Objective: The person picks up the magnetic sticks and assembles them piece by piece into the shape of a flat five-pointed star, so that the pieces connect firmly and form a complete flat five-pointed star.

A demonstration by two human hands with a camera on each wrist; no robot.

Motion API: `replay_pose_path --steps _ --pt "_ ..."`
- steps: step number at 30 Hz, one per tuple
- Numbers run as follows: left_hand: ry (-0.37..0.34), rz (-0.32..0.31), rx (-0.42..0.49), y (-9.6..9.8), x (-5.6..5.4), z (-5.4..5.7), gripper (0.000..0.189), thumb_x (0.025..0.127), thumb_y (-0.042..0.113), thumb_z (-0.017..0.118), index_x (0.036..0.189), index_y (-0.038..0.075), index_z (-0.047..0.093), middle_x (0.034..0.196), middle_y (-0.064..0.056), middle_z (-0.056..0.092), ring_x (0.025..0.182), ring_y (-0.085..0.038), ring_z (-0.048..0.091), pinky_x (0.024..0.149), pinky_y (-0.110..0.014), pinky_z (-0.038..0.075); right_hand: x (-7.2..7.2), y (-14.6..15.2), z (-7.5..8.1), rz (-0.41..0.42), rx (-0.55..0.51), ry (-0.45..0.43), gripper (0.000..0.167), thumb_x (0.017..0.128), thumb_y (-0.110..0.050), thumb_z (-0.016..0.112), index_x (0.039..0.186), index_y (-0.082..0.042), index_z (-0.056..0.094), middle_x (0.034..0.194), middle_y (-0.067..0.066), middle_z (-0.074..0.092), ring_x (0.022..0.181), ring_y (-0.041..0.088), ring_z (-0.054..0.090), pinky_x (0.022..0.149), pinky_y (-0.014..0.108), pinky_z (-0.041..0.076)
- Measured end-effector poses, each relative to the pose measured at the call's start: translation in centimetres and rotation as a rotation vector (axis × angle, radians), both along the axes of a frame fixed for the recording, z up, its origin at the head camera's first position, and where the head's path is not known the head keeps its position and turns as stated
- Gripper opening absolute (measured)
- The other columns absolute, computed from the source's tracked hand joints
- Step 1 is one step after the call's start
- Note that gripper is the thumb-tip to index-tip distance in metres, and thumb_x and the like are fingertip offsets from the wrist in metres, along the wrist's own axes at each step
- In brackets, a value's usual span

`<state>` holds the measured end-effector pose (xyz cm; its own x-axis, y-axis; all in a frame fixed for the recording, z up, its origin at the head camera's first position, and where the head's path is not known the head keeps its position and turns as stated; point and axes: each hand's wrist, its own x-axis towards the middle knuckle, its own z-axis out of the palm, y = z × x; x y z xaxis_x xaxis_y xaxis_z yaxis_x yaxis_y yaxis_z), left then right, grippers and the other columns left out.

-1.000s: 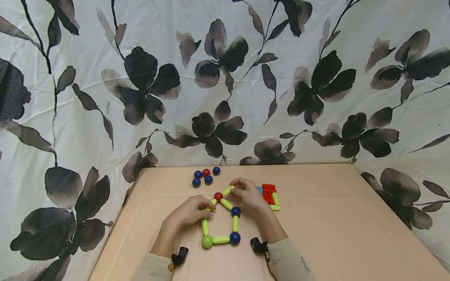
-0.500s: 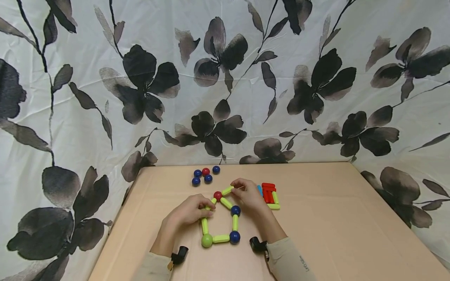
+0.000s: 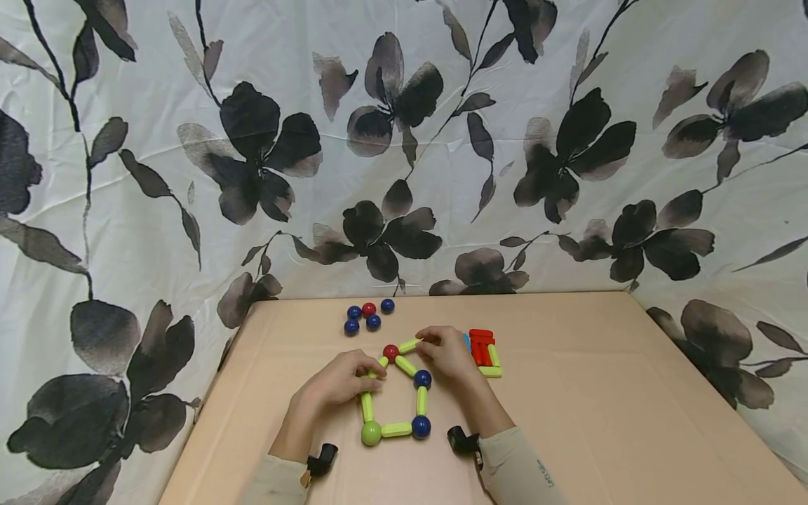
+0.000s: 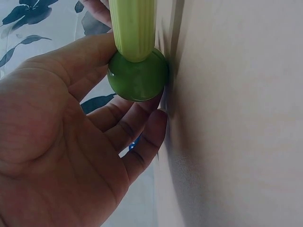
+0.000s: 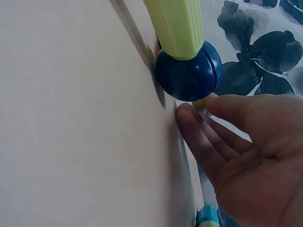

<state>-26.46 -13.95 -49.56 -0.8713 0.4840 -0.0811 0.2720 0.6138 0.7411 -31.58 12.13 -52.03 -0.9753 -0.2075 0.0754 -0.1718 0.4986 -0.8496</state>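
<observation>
Lime rods and balls form a five-sided ring on the table, with a red ball (image 3: 391,353) at its far corner. At the near left corner sits a green ball (image 3: 371,433); an upper blue ball (image 3: 422,379) and a lower blue ball (image 3: 421,426) mark the right side. My left hand (image 3: 344,376) holds another green ball (image 4: 137,78) at the left corner, mostly hidden in the head view. My right hand (image 3: 447,351) pinches the outer end of a lime rod (image 3: 409,346) that sticks out from the red ball.
Several blue balls (image 3: 373,322) and a loose red ball (image 3: 369,308) lie near the back edge. Beyond my right hand are red rods (image 3: 482,344), lime rods (image 3: 489,372) and a partly hidden blue rod (image 3: 467,341). A floral cloth (image 3: 480,175) hangs behind the table (image 3: 600,393).
My right fingertips have shifted slightly toward me and right, and the rod they pinch has swung a little with them. My left hand and the ring stay in place.
</observation>
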Motion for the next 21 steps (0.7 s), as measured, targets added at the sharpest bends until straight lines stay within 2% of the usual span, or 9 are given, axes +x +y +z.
replay_pose_path --steps 11,16,21 --pt "-0.002 0.003 0.005 0.0 0.1 0.1 0.018 0.098 0.016 0.073 0.114 0.014 0.079 0.109 0.0 0.07 0.093 -0.017 0.053 0.079 -0.031 0.043 0.0 0.2 0.1 0.02 0.017 0.001 0.022 0.099 -0.01 0.071 0.119 -0.004 0.075 0.089 0.004 0.073 0.074 0.014 0.068 0.07 0.026 0.059" --pt "0.01 -0.006 0.005 -0.1 0.1 0.0 0.018 0.098 0.017 0.073 0.114 0.013 0.079 0.107 0.0 0.071 0.092 -0.017 0.053 0.078 -0.03 0.043 0.3 1.2 1.5 0.009 0.035 -0.022 0.028 0.099 -0.01 0.071 0.126 -0.008 0.073 0.1 0.005 0.071 0.082 0.019 0.064 0.07 0.028 0.057" --pt "0.031 -0.018 0.001 -0.1 -0.1 -0.1 0.017 0.098 0.018 0.073 0.113 0.013 0.079 0.105 0.003 0.071 0.091 -0.016 0.054 0.077 -0.029 0.044 0.4 3.7 3.2 -0.037 0.118 0.052 0.032 0.096 -0.009 0.073 0.129 -0.009 0.072 0.107 0.006 0.073 0.088 0.021 0.063 0.071 0.029 0.055"
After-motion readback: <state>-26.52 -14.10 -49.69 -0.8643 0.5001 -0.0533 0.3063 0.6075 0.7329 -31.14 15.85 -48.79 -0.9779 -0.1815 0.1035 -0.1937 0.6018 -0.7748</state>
